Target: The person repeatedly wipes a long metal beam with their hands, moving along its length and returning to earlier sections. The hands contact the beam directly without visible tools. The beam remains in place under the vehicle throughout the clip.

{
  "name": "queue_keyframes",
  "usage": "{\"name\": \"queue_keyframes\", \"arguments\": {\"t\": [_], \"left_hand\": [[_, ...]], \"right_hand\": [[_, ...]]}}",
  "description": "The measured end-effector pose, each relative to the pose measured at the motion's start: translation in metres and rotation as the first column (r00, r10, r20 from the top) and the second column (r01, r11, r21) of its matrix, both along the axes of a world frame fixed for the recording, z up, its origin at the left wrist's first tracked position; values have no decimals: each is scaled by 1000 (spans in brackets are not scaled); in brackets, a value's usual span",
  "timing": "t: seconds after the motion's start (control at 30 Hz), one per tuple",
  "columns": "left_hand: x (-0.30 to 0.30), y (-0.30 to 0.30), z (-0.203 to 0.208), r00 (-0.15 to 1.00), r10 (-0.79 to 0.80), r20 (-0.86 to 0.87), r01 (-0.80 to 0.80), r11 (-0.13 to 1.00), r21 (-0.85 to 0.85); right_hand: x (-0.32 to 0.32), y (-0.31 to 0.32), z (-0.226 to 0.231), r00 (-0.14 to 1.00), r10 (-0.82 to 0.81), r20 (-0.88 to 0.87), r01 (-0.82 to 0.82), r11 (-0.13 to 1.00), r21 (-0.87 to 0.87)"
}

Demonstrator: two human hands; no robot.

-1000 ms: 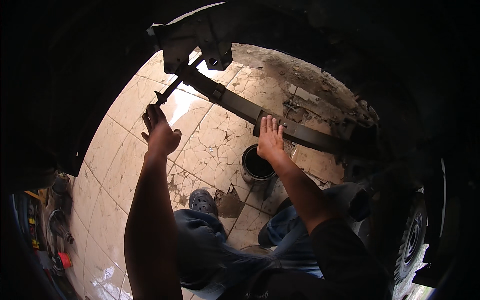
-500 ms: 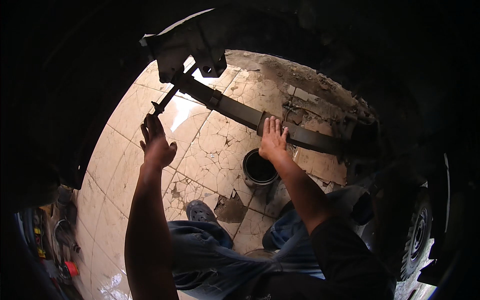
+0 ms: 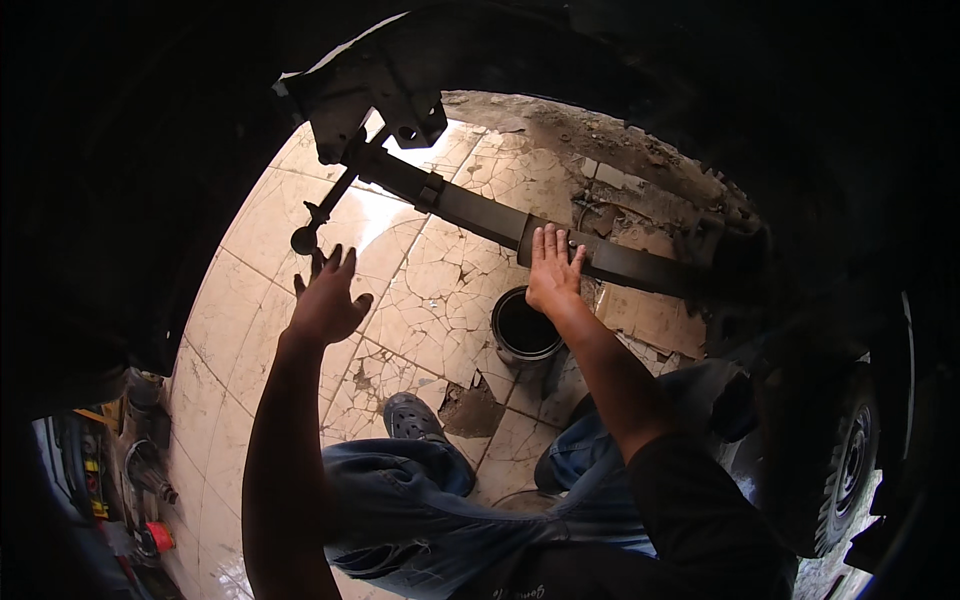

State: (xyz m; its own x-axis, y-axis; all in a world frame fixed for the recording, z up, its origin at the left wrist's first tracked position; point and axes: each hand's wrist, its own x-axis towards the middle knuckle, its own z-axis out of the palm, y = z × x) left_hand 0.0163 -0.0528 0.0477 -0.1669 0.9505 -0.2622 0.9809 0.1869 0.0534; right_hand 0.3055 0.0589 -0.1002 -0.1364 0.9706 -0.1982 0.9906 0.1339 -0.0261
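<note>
A dark leaf spring [image 3: 480, 213] slopes from upper left to the right under the vehicle. My right hand [image 3: 554, 270] lies on its lower edge, fingers stretched out and side by side. At the spring's far left end hangs a bracket [image 3: 375, 95] with holes in it. From beside that end a thin dark rod [image 3: 330, 200] slants down to the left, ending in a round knob-like tip; I cannot tell what kind of part it is. My left hand [image 3: 328, 300] is open just below the tip, fingers spread, holding nothing.
A dark open can [image 3: 527, 325] stands on the cracked tile floor [image 3: 400, 300] below my right hand. Flattened cardboard [image 3: 655, 318] and rubble lie to the right. A tyre [image 3: 848, 470] is at lower right. Tools and a red round object [image 3: 158, 537] lie at lower left.
My left hand has come away from the rod's tip, moving slightly down and right, and its fingers have spread. The round tip now shows. My right hand stays on the leaf spring.
</note>
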Motion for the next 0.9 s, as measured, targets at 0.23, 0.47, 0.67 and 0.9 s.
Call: {"name": "queue_keyframes", "arguments": {"t": [0.23, 0.47, 0.67, 0.9], "left_hand": [[48, -6, 21, 934, -344, -99, 329, 933, -144], [47, 14, -28, 894, -444, -67, 436, 894, -101], [24, 32, -43, 916, -369, -154, 389, 913, 122], [-8, 38, -26, 978, -55, -203, 130, 916, 379]], "right_hand": [[11, 4, -4, 999, -2, -34, 3, 999, 32], [18, 9, -1, 998, 52, -33, -51, 998, 38], [24, 5, -11, 993, 103, 56, -109, 987, 120], [-6, -2, -4, 998, 43, 55, -46, 998, 51]]}}
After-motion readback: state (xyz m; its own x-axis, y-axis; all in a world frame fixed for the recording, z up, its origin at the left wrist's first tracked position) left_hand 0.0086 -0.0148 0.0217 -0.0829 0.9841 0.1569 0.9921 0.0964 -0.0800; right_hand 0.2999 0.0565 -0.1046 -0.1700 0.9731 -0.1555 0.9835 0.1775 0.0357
